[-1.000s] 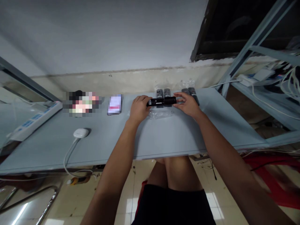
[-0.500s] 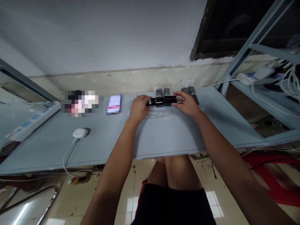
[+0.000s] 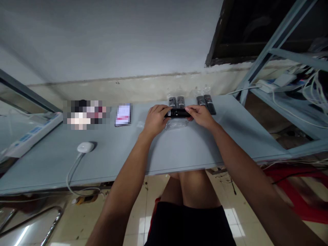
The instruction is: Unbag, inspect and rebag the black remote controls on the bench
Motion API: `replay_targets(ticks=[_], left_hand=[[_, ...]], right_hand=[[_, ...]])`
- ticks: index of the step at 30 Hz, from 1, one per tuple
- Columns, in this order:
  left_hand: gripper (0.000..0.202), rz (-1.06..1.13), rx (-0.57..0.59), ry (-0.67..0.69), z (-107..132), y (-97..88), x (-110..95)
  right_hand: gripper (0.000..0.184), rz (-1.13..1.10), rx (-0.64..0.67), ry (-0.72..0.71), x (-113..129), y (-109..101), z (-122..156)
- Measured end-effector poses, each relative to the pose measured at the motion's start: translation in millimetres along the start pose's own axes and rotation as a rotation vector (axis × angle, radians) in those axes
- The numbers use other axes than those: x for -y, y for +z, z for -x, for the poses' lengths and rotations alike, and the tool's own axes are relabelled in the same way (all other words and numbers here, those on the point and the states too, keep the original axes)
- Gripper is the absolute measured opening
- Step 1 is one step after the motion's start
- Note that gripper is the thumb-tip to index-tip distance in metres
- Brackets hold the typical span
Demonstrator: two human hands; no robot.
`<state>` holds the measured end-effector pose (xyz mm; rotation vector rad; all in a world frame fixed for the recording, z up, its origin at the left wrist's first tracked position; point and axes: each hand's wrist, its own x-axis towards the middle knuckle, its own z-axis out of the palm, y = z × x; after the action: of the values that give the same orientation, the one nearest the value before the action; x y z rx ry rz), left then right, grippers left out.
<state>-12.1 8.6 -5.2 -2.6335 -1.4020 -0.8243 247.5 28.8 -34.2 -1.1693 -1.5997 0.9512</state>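
A slim black remote control (image 3: 178, 113) with a white label lies crosswise between my two hands, just above the grey table (image 3: 179, 150). My left hand (image 3: 154, 120) grips its left end with curled fingers. My right hand (image 3: 200, 115) pinches its right end. A clear plastic bag (image 3: 175, 124) lies on the table right under the remote. Behind my hands, two bagged pairs of black remotes (image 3: 176, 101) (image 3: 206, 102) lie near the table's far edge by the wall.
A phone (image 3: 123, 115) and a blurred object (image 3: 84, 113) lie at the back left. A white puck-shaped device (image 3: 85, 147) with a cable sits further left, beside a white power strip (image 3: 28, 134). A metal shelf frame (image 3: 287, 85) with cables stands at right.
My right hand has slid leftward along the remote, so both hands are now closer together and less of the remote shows. The view has shifted slightly.
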Motion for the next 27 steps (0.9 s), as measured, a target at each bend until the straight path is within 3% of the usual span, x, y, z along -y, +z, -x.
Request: replay_targets(ticks=[11, 20, 27], left_hand=[[0.047, 0.053, -0.007, 0.103, 0.2, 4.5, -4.9], [0.043, 0.129, 0.01, 0.257, -0.3, 7.7, -3.0], [0.042, 0.133, -0.018, 0.29, -1.7, 9.0, -7.8]], right_hand=[[0.048, -0.078, 0.062, 0.046, 3.0, 0.8, 1.0], [0.052, -0.051, 0.188, 0.102, 15.5, -4.7, 7.4], [0.042, -0.115, 0.216, 0.034, 17.4, -1.8, 10.1]])
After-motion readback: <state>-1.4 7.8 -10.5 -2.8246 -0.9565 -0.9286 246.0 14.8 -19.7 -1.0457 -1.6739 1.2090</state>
